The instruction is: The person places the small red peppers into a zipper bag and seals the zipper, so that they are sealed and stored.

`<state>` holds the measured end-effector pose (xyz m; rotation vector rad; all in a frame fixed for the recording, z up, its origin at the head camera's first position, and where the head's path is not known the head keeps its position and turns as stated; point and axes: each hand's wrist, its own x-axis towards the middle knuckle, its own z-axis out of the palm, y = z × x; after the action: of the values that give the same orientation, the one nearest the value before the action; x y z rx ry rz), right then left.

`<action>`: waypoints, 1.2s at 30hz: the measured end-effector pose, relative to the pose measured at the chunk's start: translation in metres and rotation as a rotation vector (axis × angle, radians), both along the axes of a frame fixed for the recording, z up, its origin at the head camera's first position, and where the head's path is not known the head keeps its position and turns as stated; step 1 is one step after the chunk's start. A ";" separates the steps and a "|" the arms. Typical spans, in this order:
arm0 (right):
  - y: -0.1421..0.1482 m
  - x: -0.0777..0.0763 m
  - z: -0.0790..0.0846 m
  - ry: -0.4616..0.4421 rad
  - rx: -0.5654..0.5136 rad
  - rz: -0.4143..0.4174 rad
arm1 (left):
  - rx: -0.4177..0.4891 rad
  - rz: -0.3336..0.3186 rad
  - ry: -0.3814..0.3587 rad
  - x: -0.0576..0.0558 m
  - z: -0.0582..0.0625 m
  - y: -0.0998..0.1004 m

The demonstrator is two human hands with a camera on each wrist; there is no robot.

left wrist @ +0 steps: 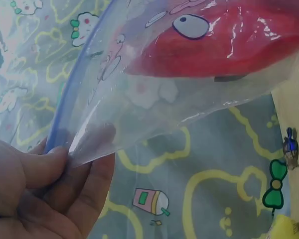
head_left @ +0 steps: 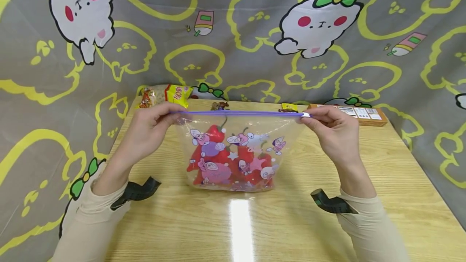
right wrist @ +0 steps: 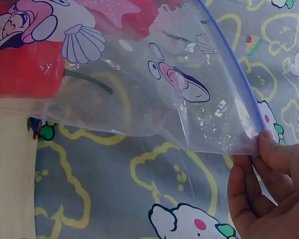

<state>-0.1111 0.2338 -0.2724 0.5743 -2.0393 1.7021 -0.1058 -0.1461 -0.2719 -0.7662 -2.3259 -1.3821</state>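
Note:
A clear zip bag printed with cartoon shells and stars stands upright in front of me. Several red peppers with dark green stems lie inside it, partly covered by the print. Along its top runs a purple zip strip, with a white slider at the right end. My left hand pinches the upper left corner between thumb and fingers, as the left wrist view also shows. At the opposite corner, by the slider, my right hand pinches the strip. The bag's top is stretched straight between both hands.
At the table's back left lies a yellow and red food packet. A small dark figure-like object and a small yellow packet sit behind the bag. An orange-brown box lies at back right, before a patterned cloth.

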 end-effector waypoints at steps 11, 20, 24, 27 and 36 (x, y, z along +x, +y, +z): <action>-0.007 0.006 0.006 -0.060 0.077 -0.135 | -0.218 0.163 0.144 0.005 0.010 0.011; -0.008 0.009 0.001 -0.101 -0.043 -0.100 | -0.455 0.006 0.517 0.014 0.040 0.133; -0.011 0.013 -0.002 -0.094 -0.063 -0.090 | -0.633 0.034 0.506 0.010 0.043 0.175; -0.013 0.016 -0.003 -0.060 -0.041 -0.085 | -0.744 0.053 0.474 0.005 0.042 0.193; -0.013 0.020 -0.006 0.044 0.042 -0.132 | -0.738 0.043 0.431 -0.002 0.040 0.203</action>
<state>-0.0915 0.2208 -0.2786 0.4745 -2.0392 1.5610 -0.1081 0.0564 -0.2323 -1.0642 -2.4356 -0.2459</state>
